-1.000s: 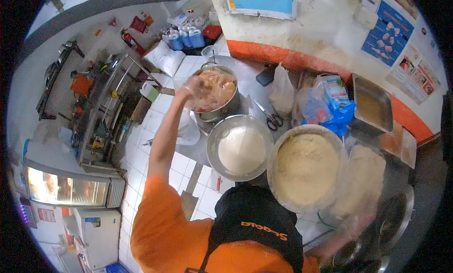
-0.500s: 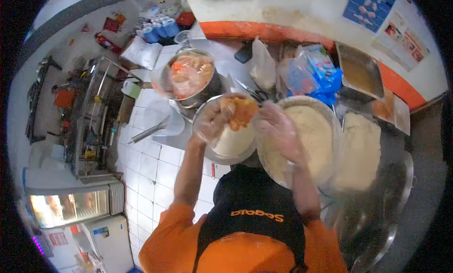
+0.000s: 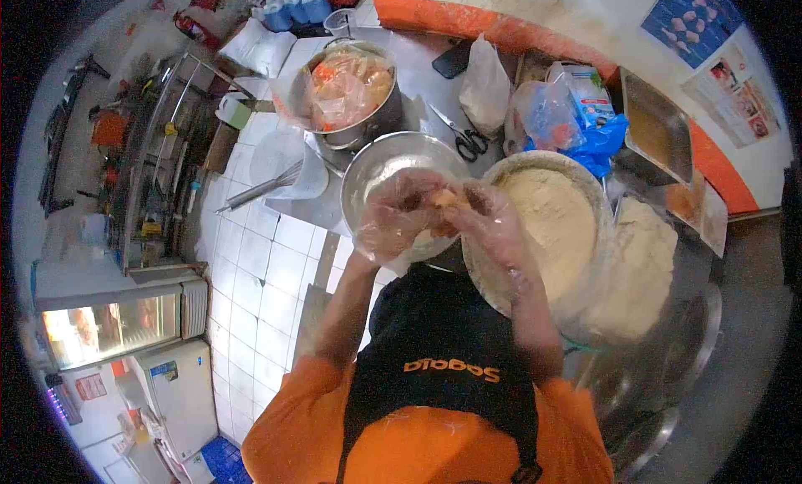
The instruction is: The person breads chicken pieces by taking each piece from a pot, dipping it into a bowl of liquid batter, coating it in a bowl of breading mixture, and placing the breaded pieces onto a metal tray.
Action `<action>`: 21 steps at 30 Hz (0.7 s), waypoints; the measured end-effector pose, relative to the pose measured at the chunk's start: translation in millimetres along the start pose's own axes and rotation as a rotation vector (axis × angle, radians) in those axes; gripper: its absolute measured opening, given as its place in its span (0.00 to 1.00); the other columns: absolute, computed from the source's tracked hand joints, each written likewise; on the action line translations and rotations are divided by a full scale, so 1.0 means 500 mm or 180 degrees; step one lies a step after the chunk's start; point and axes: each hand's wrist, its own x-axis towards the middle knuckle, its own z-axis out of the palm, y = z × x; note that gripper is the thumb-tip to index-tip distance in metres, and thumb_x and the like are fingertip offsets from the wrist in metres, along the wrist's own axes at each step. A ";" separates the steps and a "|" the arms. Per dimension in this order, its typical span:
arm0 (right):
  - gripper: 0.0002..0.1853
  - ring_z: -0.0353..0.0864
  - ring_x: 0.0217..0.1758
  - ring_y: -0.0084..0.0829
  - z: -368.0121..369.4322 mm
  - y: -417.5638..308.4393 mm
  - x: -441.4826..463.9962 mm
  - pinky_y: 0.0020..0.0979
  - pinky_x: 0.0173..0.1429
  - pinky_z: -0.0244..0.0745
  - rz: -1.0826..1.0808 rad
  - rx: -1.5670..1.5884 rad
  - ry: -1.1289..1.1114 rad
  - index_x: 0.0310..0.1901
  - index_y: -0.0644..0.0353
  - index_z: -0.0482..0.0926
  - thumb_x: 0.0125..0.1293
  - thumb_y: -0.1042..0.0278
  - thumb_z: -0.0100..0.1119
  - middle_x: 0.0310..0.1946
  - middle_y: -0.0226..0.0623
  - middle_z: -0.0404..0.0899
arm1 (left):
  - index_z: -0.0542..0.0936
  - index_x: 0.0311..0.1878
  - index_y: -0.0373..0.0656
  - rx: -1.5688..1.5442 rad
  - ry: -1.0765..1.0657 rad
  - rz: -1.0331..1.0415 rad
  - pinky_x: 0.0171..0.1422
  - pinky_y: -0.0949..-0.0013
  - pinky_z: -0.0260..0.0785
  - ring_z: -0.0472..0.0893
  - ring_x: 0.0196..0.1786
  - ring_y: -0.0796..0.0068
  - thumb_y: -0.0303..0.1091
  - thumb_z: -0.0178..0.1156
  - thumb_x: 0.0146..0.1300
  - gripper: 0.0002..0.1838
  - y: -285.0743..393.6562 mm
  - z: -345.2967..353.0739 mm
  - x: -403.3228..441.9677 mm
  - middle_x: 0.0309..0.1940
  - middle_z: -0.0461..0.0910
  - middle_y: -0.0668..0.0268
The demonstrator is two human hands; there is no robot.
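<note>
My left hand (image 3: 397,216), in a clear plastic glove, is closed on one side of a piece of marinated chicken (image 3: 444,201). My right hand (image 3: 497,225), also gloved, pinches the other side. Both hold it over a steel bowl (image 3: 359,173) with white contents, partly hidden by the hands. To the right, a wide basin (image 3: 499,168) holds pale flour (image 3: 551,225). Behind the bowl stands a steel pot (image 3: 380,114) full of orange-pink meat pieces (image 3: 349,87) under plastic film.
A whisk (image 3: 263,187) lies by a clear plastic container (image 3: 292,162) at the left. Scissors (image 3: 468,141), a phone (image 3: 452,59) and a tied white bag (image 3: 484,87) are behind. A flour-filled tray (image 3: 639,267) and a metal pan (image 3: 656,129) stand at the right.
My right hand has moved in and closed on the chicken piece, which my left hand was holding up. Both hands now meet around it, slightly lower over the bowl. The view has shifted.
</note>
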 end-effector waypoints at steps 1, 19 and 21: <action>0.23 0.81 0.49 0.24 0.003 -0.007 0.000 0.28 0.56 0.78 0.0280 0.0044 -0.0016 0.59 0.67 0.74 0.66 0.69 0.68 0.50 0.36 0.82 | 0.71 0.65 0.38 0.0259 0.0037 0.0140 0.64 0.63 0.75 0.80 0.59 0.64 0.21 0.73 0.54 0.34 0.003 0.004 0.001 0.58 0.79 0.56; 0.18 0.79 0.40 0.21 0.042 0.032 0.017 0.26 0.45 0.77 0.0091 0.0145 0.1097 0.47 0.65 0.80 0.67 0.58 0.69 0.37 0.31 0.82 | 0.77 0.53 0.38 0.0281 0.0311 -0.0044 0.48 0.69 0.72 0.78 0.40 0.78 0.39 0.56 0.75 0.14 -0.034 0.028 -0.019 0.38 0.81 0.68; 0.18 0.79 0.39 0.21 0.040 0.045 0.012 0.25 0.44 0.78 0.0140 0.0281 0.0840 0.47 0.66 0.80 0.67 0.58 0.68 0.36 0.31 0.82 | 0.77 0.50 0.38 0.0770 0.0563 0.0167 0.46 0.69 0.72 0.78 0.40 0.77 0.38 0.54 0.76 0.13 -0.058 0.030 -0.011 0.36 0.81 0.67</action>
